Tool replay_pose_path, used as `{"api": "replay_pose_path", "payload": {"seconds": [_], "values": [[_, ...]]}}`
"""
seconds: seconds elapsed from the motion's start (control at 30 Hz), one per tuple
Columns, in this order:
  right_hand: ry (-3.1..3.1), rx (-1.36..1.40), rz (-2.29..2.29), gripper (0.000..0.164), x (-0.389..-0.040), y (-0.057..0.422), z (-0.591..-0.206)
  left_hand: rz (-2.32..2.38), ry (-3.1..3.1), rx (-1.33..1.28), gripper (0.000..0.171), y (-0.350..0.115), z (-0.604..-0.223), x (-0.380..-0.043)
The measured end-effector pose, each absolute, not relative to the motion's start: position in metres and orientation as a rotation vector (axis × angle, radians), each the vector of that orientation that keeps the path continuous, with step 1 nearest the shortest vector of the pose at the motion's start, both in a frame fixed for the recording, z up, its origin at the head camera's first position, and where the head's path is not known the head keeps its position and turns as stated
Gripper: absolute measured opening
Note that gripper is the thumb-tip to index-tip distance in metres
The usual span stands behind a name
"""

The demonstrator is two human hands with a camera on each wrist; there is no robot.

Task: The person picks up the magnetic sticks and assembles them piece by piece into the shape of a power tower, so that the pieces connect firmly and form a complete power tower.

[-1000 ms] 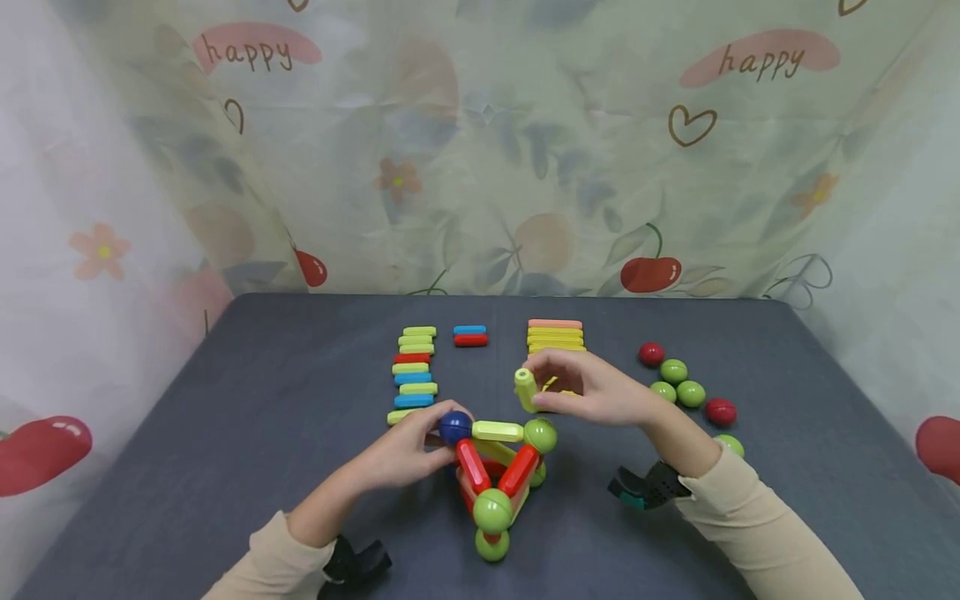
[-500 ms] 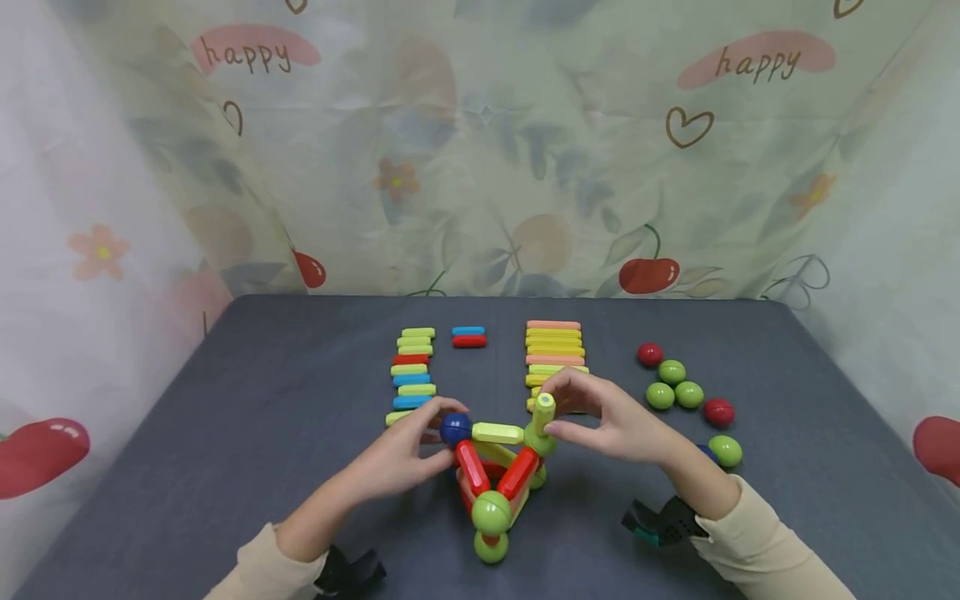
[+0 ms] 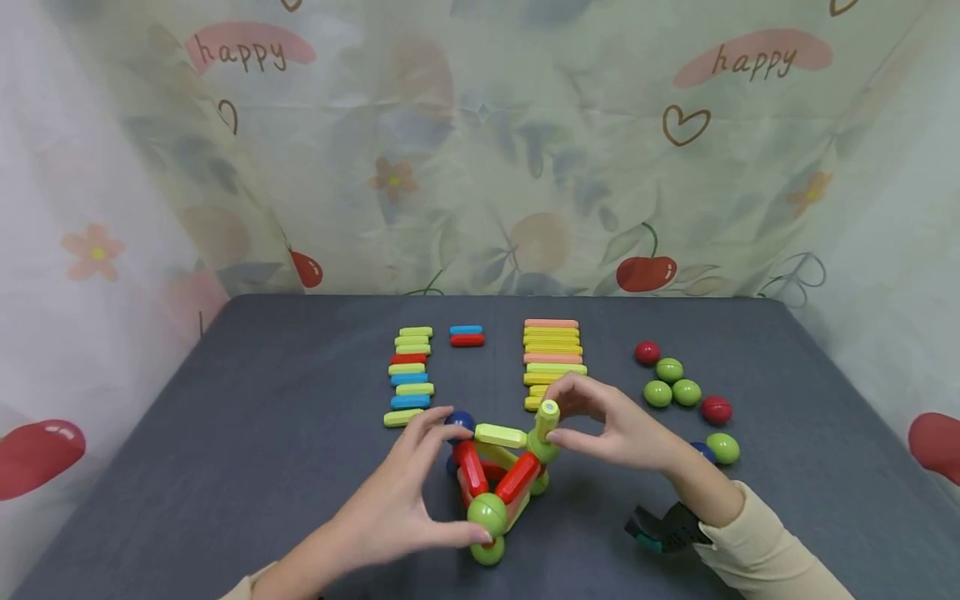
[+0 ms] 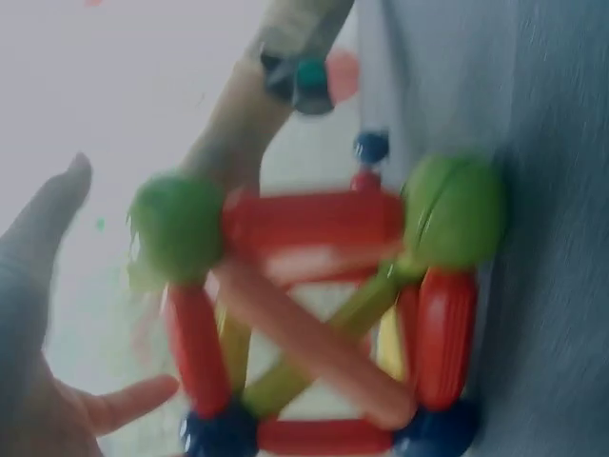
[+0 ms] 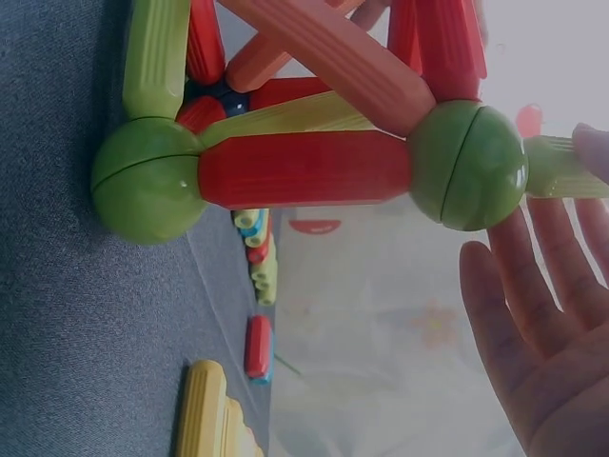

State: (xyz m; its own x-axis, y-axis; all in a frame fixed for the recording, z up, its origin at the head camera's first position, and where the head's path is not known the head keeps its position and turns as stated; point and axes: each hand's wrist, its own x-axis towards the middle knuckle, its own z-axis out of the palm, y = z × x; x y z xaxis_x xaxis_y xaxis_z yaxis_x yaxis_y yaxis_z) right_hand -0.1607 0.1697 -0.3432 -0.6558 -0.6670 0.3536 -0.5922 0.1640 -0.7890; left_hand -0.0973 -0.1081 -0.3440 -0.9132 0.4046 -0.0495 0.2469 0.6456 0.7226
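Note:
A frame of magnetic rods and balls stands on the table, with red, pink and yellow-green rods between green and blue balls. My right hand pinches a short light green rod between thumb and fingers. That rod stands upright on the frame's back right green ball, its lower end at the ball. Around the frame's left side my left hand is spread wide. Its fingertips are by the back left blue ball, and its thumb is beside the front green ball.
Short green, red and blue rods lie in a column behind the frame on the left. A blue and red pair sits farther back. Longer yellow and pink rods form another column. Loose green and red balls lie on the right.
My right hand has brought the light green rod right and down onto the green ball. My left hand has shifted from the blue ball toward the front, spreading its thumb to the front green ball.

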Motion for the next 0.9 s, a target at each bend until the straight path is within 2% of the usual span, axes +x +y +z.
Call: {"api": "replay_pose_path", "payload": {"seconds": [0.13,0.3,0.4,0.47,0.57,0.63,0.9], "values": [[2.338,-1.264,-1.514,0.034,-0.16,0.172,-0.343,1.012,2.765,0.599,0.079,-0.1,-0.349,-0.09],[2.426,-1.24,-1.452,0.031,-0.167,0.185,-0.343,1.053,2.759,0.645,0.072,-0.101,-0.353,-0.092],[2.658,-1.049,-1.34,0.023,-0.177,0.202,-0.343,1.108,2.692,0.673,0.068,-0.104,-0.354,-0.097],[2.867,-0.829,-1.178,0.019,-0.185,0.216,-0.344,1.139,2.649,0.682,0.067,-0.106,-0.355,-0.1],[3.046,-0.464,-0.886,0.022,-0.194,0.236,-0.35,1.174,2.634,0.688,0.068,-0.108,-0.355,-0.101],[3.071,-0.33,-0.722,0.027,-0.198,0.247,-0.356,1.184,2.643,0.689,0.068,-0.108,-0.356,-0.102],[3.075,-0.333,-0.454,0.037,-0.207,0.258,-0.378,1.15,2.649,0.75,0.061,-0.113,-0.354,-0.107]]}}
